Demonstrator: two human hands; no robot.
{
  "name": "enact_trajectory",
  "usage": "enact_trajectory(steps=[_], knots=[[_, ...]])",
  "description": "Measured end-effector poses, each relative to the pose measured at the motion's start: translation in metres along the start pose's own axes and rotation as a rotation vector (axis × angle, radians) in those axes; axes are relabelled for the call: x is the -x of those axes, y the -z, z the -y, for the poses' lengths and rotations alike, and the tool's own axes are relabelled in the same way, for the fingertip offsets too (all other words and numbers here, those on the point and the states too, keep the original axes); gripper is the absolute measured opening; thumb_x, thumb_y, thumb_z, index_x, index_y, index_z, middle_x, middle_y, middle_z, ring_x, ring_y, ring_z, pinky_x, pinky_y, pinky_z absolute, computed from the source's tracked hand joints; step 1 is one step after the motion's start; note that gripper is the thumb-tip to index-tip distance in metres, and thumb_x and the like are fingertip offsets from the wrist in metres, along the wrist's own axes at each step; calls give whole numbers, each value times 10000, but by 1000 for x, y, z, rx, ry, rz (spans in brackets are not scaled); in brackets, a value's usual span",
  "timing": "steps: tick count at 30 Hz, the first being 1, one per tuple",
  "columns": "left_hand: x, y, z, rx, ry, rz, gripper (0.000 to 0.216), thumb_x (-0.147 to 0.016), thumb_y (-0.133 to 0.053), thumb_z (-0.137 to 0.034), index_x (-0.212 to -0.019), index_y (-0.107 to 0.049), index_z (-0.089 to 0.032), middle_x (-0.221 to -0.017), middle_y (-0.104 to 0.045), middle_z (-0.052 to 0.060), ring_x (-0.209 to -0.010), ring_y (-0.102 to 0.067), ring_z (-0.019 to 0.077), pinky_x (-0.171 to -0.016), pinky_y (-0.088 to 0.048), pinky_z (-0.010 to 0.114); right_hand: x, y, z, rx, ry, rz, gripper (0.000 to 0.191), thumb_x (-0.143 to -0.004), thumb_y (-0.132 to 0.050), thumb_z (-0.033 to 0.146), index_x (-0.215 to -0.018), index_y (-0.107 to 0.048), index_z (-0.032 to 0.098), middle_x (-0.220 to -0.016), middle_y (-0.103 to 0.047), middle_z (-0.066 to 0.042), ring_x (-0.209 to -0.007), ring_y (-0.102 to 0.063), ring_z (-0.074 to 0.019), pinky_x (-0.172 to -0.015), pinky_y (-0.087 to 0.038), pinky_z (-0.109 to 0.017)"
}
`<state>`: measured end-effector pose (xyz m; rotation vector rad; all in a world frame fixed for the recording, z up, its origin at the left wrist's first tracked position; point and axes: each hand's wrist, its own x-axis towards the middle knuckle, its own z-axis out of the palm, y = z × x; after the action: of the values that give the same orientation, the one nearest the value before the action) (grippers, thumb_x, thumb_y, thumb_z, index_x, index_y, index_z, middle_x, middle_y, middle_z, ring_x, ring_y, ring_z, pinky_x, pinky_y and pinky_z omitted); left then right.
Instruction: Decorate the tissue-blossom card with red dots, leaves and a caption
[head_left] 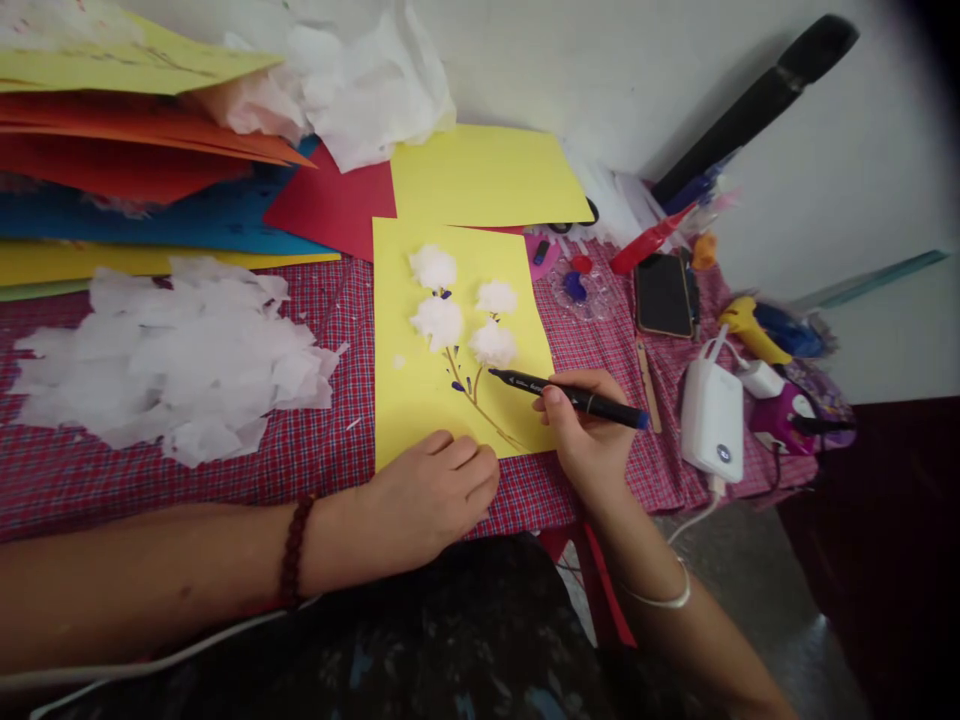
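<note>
My right hand (589,425) grips a black marker pen (566,393) with a blue end. Its tip is at the drawn stem, just below a white tuft (493,343) on a yellow sheet (405,400). Several such white tufts sit on the sheet, with brown stems (487,415) and small dark blue marks (457,386) around them. At the sheet's lower edge rests my left hand (427,495), its fingers curled under. The underside of that hand is hidden, so whatever it might hold does not show.
Torn white tissue pieces (180,360) are heaped at left on the checked cloth (315,290). Behind lie coloured sheets (487,180) and crumpled white paper (382,80). To the right are a phone (664,295), a wooden stick (647,385) and a white power bank (712,418) with a cable.
</note>
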<state>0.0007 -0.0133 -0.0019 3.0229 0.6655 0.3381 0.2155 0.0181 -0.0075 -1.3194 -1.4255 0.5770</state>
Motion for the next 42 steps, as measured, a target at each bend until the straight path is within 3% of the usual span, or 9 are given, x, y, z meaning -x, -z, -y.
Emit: enact_trajectory(steps=[9,18,24,30,36,38,42], knots=[[-3,2,2,16,-5,8,244,-939,-592,-242,-1133,-639,-102,-1101,-647,89,-902,-525,236,-739,-405,377,0,-1,-2,44,-4,21,112,-851,-717,292,-918,-673,214,-791,-669,-4,-659,-646,-130,-599,-529,-292],[-2,3,1,29,1,-4,277,-930,-609,-247,-1160,-629,-93,-1084,-644,83,-900,-525,233,-737,-414,376,-10,3,9,-158,-118,21,151,-856,-715,332,-939,-648,224,-707,-687,23,-561,-644,-107,-506,-506,-229],[-2,4,1,29,16,-22,296,-955,-562,-223,-1223,-592,-101,-1089,-640,76,-899,-528,225,-753,-419,374,-20,-1,7,-59,-69,140,128,-862,-694,323,-927,-659,219,-778,-649,10,-632,-607,-109,-595,-509,-267],[-2,3,1,33,8,-20,187,-951,-569,-239,-1091,-624,-127,-1069,-643,91,-885,-525,229,-736,-424,371,-16,-6,4,-45,-56,177,112,-875,-670,309,-948,-653,227,-842,-641,-2,-681,-597,-119,-633,-499,-288],[-2,4,2,38,8,-6,176,-952,-563,-227,-1091,-621,-135,-1083,-642,92,-892,-527,229,-747,-431,370,-16,-5,4,-15,-58,201,90,-872,-662,302,-904,-644,221,-729,-610,18,-629,-579,-121,-585,-476,-276],[-2,4,2,44,13,1,176,-951,-564,-227,-1092,-618,-136,-1093,-640,91,-896,-527,228,-749,-430,371,-17,-3,7,-53,-57,173,67,-872,-653,286,-868,-633,223,-669,-584,32,-572,-553,-110,-542,-454,-262],[-2,4,3,52,7,4,186,-942,-585,-234,-1097,-612,-135,-1063,-637,83,-889,-526,226,-739,-426,372,-31,12,17,-178,-27,-12,70,-895,-622,309,-881,-615,241,-604,-546,44,-500,-522,-102,-480,-427,-251]])
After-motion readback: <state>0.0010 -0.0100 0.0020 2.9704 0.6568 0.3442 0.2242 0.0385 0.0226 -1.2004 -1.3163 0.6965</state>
